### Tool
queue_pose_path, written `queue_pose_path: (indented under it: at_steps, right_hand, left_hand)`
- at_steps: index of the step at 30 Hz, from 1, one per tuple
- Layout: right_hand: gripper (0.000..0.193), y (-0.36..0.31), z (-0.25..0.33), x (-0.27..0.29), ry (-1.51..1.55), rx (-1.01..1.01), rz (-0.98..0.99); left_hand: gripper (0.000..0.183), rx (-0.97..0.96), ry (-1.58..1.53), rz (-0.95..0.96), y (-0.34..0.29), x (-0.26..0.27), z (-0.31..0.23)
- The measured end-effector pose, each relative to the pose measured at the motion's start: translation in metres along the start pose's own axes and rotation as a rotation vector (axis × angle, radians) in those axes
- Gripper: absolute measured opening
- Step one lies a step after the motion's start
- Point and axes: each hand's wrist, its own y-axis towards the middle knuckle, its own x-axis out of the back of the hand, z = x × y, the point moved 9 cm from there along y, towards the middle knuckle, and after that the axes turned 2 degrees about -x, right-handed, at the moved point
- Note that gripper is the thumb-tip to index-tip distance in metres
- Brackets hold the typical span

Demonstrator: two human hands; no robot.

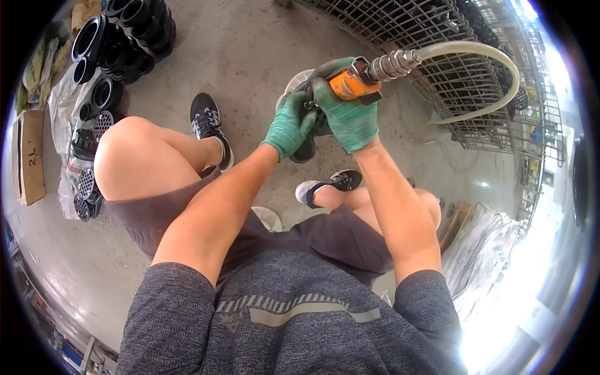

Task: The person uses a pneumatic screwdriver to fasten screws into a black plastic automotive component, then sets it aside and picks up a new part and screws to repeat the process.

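Observation:
Both my hands wear green gloves and are close together in front of my knees. My right hand (349,119) is wrapped round an orange air tool (351,85), whose metal coupling (392,65) joins a pale, curving hose (514,69). My left hand (291,127) is closed on a dark plastic part (305,152) just left of the tool. Much of this part is hidden by the gloves, and its exact kind cannot be made out. The working end of the tool is hidden too. A white round rim (292,82) shows behind my left hand.
Black plastic fittings (107,94) stand in stacks at the far left, with round slotted grates (87,184) nearer. A cardboard box (30,156) lies beside them. At the right stands a wire mesh cage (462,100) holding black parts. Plastic sheeting (484,250) lies near my right knee.

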Motion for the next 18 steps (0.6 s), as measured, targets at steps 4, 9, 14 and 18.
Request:
queue_pose_path:
  at_steps: [4,9,14,18]
  right_hand:
    - [0.024,0.002,-0.001,-0.001,0.018,-0.007,0.014]
    - [0.02,0.01,0.008,0.017,0.033,0.043,0.016]
    - [0.019,0.024,0.02,0.061,0.131,0.077,-0.165]
    - [0.021,0.028,0.006,0.089,0.181,0.175,-0.269]
  left_hand:
    - [0.045,0.03,-0.035,0.006,-0.001,0.001,0.004]
    - [0.044,0.061,0.068,0.029,0.001,-0.001,0.008]
    - [0.044,0.052,0.065,-0.015,0.001,0.002,0.017]
    - [0.041,0.025,0.237,0.036,0.002,-0.001,0.007]
